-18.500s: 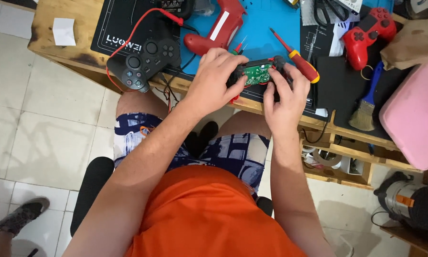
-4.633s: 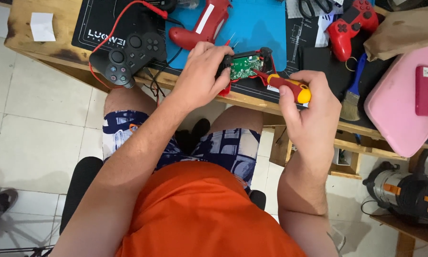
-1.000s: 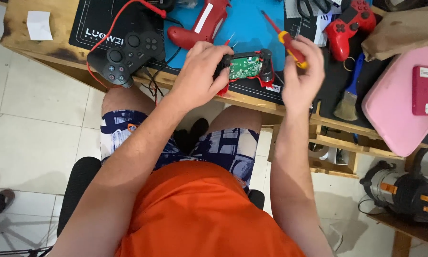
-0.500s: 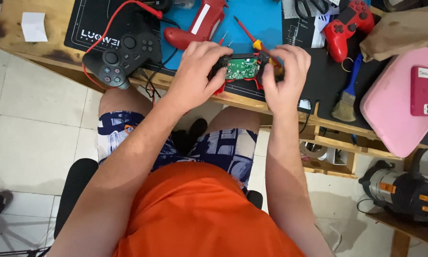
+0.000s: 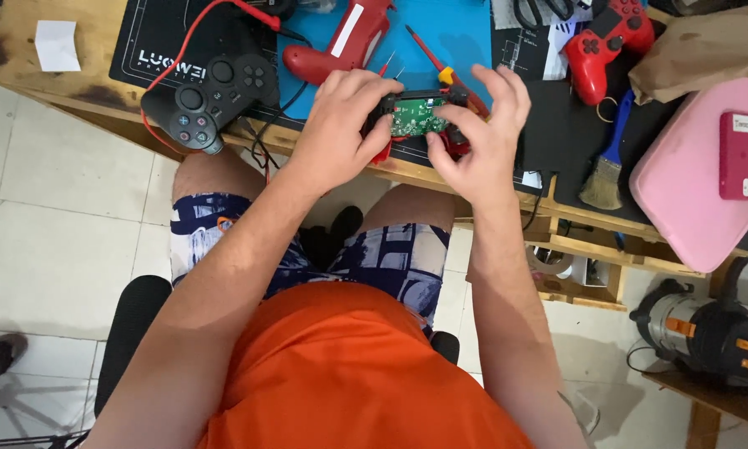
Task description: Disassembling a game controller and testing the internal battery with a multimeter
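An opened game controller with a bare green circuit board (image 5: 414,118) lies at the near edge of the wooden table (image 5: 74,98). My left hand (image 5: 341,125) grips its left side. On its right side rests my right hand (image 5: 478,137), thumb on the board. A red and yellow screwdriver (image 5: 440,68) lies on the blue mat (image 5: 457,33) just beyond the controller, its handle partly under my right fingers; whether they grip it is unclear.
A black game controller (image 5: 212,100) with a red cable sits at left on a black mat. A red shell piece (image 5: 341,46) and a red controller (image 5: 603,46) lie farther back. A brush (image 5: 607,166), a pink case (image 5: 698,175) with a red phone (image 5: 736,154).
My right hand brought the screwdriver down from its raised position to the mat and moved onto the opened controller. The left hand stayed on the controller.
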